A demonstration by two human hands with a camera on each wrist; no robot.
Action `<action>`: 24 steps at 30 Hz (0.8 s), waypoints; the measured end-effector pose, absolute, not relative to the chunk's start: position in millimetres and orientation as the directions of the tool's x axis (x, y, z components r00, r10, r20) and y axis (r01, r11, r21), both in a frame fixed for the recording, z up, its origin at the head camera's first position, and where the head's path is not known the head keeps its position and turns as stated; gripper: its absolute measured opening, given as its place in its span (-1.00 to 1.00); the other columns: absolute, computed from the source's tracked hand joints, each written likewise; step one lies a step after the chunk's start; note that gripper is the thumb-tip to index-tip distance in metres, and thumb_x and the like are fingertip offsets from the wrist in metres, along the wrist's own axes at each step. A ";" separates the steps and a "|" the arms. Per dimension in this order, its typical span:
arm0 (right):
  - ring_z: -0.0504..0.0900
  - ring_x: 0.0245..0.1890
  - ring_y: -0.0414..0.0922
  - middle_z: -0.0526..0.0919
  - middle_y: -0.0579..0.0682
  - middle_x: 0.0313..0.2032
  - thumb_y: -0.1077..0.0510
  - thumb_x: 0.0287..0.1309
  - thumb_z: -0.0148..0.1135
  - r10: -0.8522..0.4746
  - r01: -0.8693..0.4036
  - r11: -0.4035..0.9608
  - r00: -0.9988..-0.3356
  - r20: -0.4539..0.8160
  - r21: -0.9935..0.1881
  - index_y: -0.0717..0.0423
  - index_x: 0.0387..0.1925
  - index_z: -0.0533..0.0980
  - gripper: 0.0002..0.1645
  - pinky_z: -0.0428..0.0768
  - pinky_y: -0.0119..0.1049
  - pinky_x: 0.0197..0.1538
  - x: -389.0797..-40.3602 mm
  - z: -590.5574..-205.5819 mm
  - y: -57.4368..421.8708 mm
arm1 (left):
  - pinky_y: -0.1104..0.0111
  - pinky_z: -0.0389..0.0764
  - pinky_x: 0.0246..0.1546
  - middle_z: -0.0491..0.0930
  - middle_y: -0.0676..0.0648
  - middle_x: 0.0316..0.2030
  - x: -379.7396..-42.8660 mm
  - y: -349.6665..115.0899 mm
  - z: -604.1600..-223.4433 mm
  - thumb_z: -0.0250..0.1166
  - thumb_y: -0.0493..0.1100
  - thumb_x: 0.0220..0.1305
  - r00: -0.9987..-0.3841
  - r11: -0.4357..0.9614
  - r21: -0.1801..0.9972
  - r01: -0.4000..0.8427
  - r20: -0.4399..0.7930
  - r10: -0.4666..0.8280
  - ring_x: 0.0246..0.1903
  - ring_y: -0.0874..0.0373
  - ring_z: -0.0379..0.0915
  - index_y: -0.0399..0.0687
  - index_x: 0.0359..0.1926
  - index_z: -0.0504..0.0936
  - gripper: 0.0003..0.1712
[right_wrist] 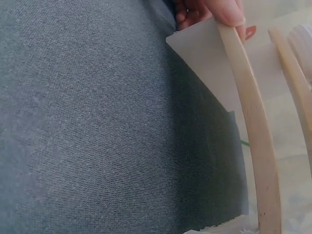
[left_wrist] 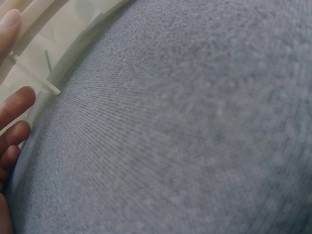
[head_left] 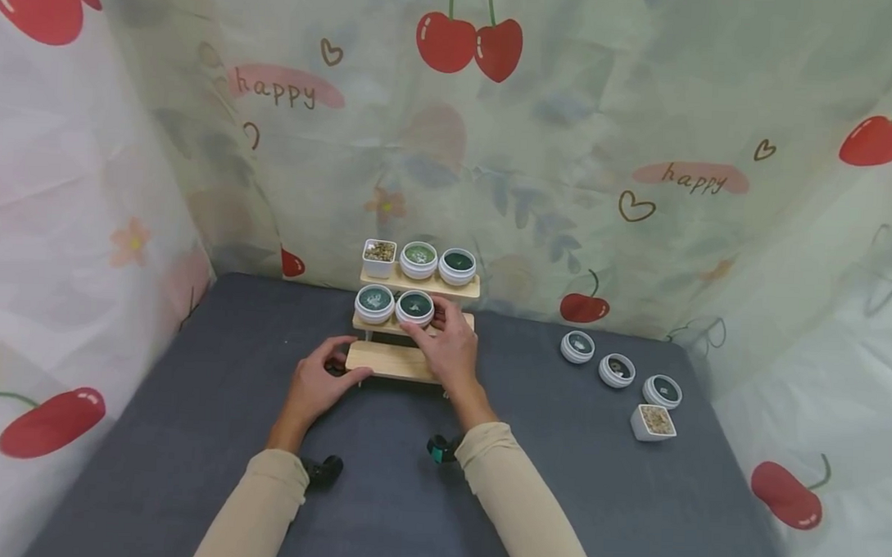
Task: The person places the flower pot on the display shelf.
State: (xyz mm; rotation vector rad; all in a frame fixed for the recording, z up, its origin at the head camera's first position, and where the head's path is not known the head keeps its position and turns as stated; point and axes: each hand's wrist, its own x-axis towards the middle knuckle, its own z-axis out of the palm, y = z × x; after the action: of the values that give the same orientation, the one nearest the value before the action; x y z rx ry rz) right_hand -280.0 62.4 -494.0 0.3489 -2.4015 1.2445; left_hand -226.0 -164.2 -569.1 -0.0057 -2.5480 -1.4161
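Note:
A three-tier wooden display stand [head_left: 391, 361] stands near the back of the table. My left hand [head_left: 317, 382] grips the left end of its lowest board, thumb along the front edge; the right wrist view shows that thumb on the wood [right_wrist: 256, 131]. My right hand [head_left: 451, 344] holds a round white jar with a dark green top [head_left: 415, 307] at the right of the middle tier. Left of it sits another round jar [head_left: 375, 303]. On the top tier are a square white cup of grainy bits [head_left: 379, 258], a light-green-topped jar [head_left: 419, 259] and a dark-green-topped jar [head_left: 457, 266].
To the right on the grey cloth [head_left: 550, 471] stand three round white jars, one dark-topped [head_left: 616, 370], and a second square cup [head_left: 653, 422]. Cherry-printed curtains [head_left: 540, 126] hang behind and at both sides.

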 end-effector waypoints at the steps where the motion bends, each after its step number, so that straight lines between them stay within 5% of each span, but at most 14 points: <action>1: 0.78 -0.02 -0.08 0.75 0.08 -0.02 -0.12 -0.05 0.63 -0.034 -0.397 0.567 -0.887 0.461 -0.722 0.08 0.20 0.52 -0.19 0.69 -0.25 0.03 -279.9 -494.0 62.0 | 0.13 0.54 -0.04 0.75 -0.05 -0.23 -225.9 -164.7 -569.7 0.55 0.34 0.02 -0.974 0.535 0.838 0.112 0.198 -0.106 -0.15 0.07 0.65 0.23 0.25 0.55 -0.20; 15: 0.71 0.10 0.09 0.58 0.18 0.18 0.13 -0.03 0.63 -0.081 -0.405 0.368 -0.911 0.405 -0.837 0.21 0.31 0.38 -0.10 0.66 -0.18 0.14 -280.4 -493.7 78.7 | 0.17 0.53 -0.05 0.74 -0.03 -0.25 -227.0 -161.6 -571.2 0.54 0.33 0.02 -0.978 0.516 0.850 0.108 0.185 -0.101 -0.17 0.10 0.63 0.24 0.25 0.55 -0.22; 24: 0.71 0.09 0.10 0.61 0.19 0.13 0.07 0.00 0.62 -0.107 -0.449 0.456 -0.885 0.454 -0.768 0.16 0.28 0.42 -0.16 0.68 -0.04 0.07 -278.7 -492.0 108.7 | 0.18 0.51 -0.07 0.74 -0.04 -0.26 -225.8 -164.9 -570.4 0.56 0.28 0.04 -0.975 0.514 0.850 0.114 0.196 -0.107 -0.20 0.09 0.62 0.23 0.25 0.56 -0.24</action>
State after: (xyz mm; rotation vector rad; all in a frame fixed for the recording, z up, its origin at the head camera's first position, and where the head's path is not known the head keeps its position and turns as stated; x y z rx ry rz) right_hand -278.7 108.7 -492.0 0.4717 -2.3696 1.4018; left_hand -225.8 -164.9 -570.4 -0.0060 -2.5320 -1.4462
